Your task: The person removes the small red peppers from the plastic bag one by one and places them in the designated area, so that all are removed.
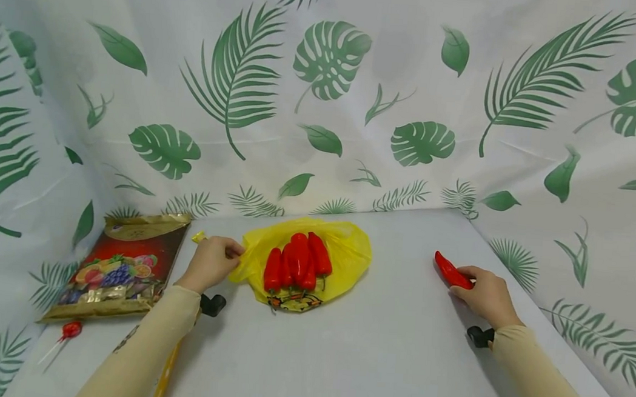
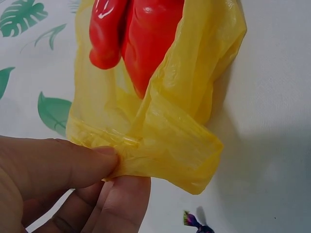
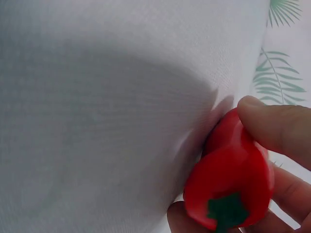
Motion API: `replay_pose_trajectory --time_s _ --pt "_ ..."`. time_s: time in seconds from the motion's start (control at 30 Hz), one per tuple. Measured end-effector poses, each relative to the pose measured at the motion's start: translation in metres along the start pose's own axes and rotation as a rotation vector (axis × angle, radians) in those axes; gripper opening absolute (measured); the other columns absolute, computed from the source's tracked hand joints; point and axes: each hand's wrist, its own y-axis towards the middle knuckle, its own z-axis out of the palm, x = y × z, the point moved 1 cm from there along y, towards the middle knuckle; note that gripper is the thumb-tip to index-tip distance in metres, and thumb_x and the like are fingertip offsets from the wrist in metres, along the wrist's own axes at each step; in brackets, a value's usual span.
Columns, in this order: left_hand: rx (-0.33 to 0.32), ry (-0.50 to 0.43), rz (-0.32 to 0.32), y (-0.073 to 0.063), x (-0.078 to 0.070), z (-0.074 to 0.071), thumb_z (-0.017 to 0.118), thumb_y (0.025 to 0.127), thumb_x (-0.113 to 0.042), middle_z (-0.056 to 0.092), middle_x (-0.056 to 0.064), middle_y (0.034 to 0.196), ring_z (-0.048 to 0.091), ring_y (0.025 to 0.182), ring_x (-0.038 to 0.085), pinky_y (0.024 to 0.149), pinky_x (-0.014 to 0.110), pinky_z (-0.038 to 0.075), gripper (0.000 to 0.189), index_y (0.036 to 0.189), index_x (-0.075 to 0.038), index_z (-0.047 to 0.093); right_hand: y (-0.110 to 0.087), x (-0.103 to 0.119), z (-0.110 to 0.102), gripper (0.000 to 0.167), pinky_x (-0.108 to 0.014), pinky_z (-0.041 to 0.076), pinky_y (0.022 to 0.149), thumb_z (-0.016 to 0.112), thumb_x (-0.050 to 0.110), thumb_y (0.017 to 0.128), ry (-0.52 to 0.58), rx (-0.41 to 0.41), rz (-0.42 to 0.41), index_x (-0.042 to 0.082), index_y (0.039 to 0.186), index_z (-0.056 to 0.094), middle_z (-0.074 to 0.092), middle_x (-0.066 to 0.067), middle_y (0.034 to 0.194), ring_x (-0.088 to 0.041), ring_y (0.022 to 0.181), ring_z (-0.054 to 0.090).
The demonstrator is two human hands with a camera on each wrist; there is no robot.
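Note:
My left hand (image 1: 214, 264) pinches the left edge of a yellow plastic bag (image 1: 354, 249) between thumb and fingers. In the left wrist view the bag's film (image 2: 180, 155) bunches at the thumb tip. Several red peppers (image 1: 299, 261) with green stems lie grouped on the bag, tips pointing away. Over at the right side of the table, my right hand (image 1: 487, 297) grips a single red pepper (image 1: 447, 268). The right wrist view shows that pepper (image 3: 228, 179) from its green stem end, thumb on one side and fingers on the other, low over the white surface.
A dark red and gold candy bag (image 1: 122, 265) with fruit pictures lies at the left. Near its front corner is a red lollipop (image 1: 72, 330). A yellow stick-like object (image 1: 166, 374) lies partly under the left forearm. Leaf-patterned cloth (image 1: 324, 102) rises behind the white table (image 1: 363, 359).

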Motion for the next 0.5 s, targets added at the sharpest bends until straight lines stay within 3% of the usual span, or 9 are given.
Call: replay_pose_trajectory --time_s 0.27,0.37,0.5 --pt "-0.003 0.0 -0.023 0.003 -0.005 -0.002 0.07 0.091 -0.002 0.078 0.016 0.099 0.072 0.089 0.026 0.079 0.039 0.062 0.016 0.105 0.0 0.078 0.001 0.005 0.0 0.072 -0.059 0.061 0.086 0.077 0.029 0.091 -0.009 -0.021 0.015 -0.007 0.146 0.048 0.055 -0.04 0.134 -0.053 0.114 0.052" --pt "0.002 -0.012 -0.022 0.004 -0.006 0.0 0.071 0.091 -0.002 0.078 0.016 0.099 0.072 0.089 0.027 0.079 0.039 0.062 0.015 0.104 0.001 0.078 0.0 0.015 0.0 0.073 -0.062 0.06 0.088 0.077 0.029 0.091 -0.007 -0.089 -0.007 -0.006 0.147 0.048 0.052 -0.041 0.139 -0.056 0.119 0.051" --pt "0.001 -0.026 -0.027 0.003 -0.004 0.003 0.072 0.09 -0.002 0.078 0.016 0.097 0.072 0.088 0.026 0.077 0.038 0.062 0.014 0.103 0.001 0.078 0.0 0.045 0.006 0.064 -0.066 0.056 0.092 0.077 0.025 0.091 0.028 -0.219 -0.138 -0.003 0.144 0.055 0.058 -0.038 0.136 -0.054 0.118 0.057"
